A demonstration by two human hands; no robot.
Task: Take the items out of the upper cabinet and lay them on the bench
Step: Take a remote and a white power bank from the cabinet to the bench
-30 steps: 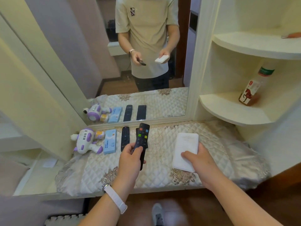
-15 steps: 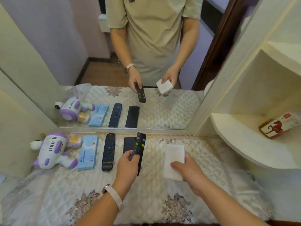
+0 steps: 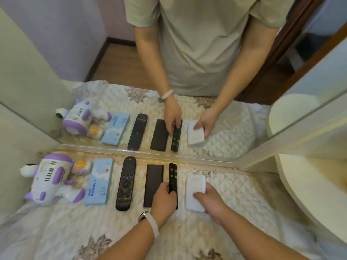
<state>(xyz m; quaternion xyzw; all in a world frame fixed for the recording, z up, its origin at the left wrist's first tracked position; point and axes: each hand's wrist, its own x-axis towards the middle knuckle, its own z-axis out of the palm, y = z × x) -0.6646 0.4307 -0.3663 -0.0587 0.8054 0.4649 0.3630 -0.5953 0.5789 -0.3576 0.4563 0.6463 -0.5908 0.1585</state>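
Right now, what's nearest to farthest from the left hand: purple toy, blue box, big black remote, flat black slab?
From the left hand, which grips the slim remote:
1. flat black slab, right beside it.
2. big black remote, next leftward.
3. blue box, further left.
4. purple toy, at the far left end.

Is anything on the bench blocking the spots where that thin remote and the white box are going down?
Nothing visible does. The left hand holds the thin remote in the gap between the flat black case and the white box, which the right hand holds at the quilted cover.
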